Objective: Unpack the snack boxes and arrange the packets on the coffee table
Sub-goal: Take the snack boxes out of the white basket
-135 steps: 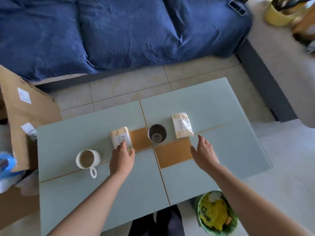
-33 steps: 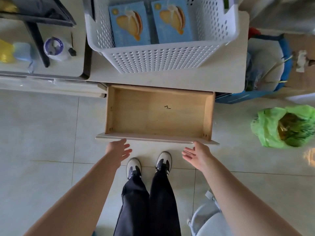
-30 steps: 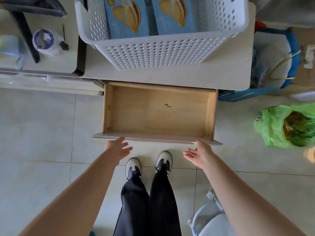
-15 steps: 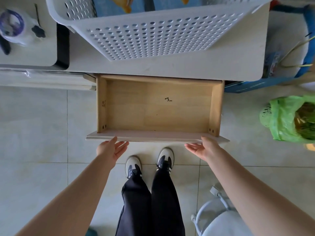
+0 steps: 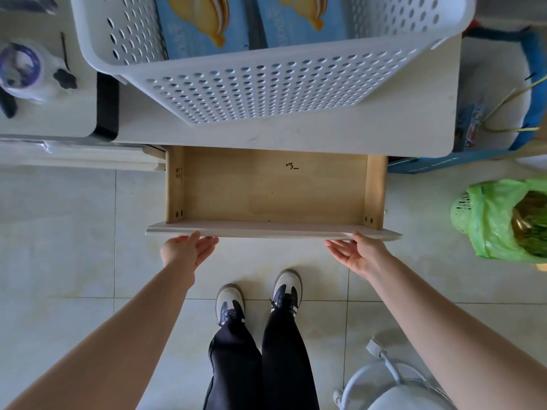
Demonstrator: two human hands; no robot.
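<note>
Two blue snack boxes [image 5: 204, 23] with a pastry picture lie side by side in a white perforated basket [image 5: 266, 87] on a pale cabinet top [image 5: 399, 125]. Below it a wooden drawer [image 5: 272, 190] stands pulled out with nothing inside. My left hand [image 5: 186, 251] touches the underside of the drawer's front panel at its left end, fingers straight. At the right end of the panel my right hand [image 5: 358, 253] lies against it, palm up and fingers straight. Neither hand holds anything.
A green plastic bag [image 5: 503, 220] over a bin sits on the floor at the right. A blue-rimmed container [image 5: 529, 84] stands behind it. A tape roll [image 5: 19, 69] lies on a white surface at the left. A white object [image 5: 393, 392] is by my feet on the tiled floor.
Since the coffee table view, the scene has shifted to the cabinet. Over the last second both hands rose from below the drawer front until they touch it; the basket looms closer.
</note>
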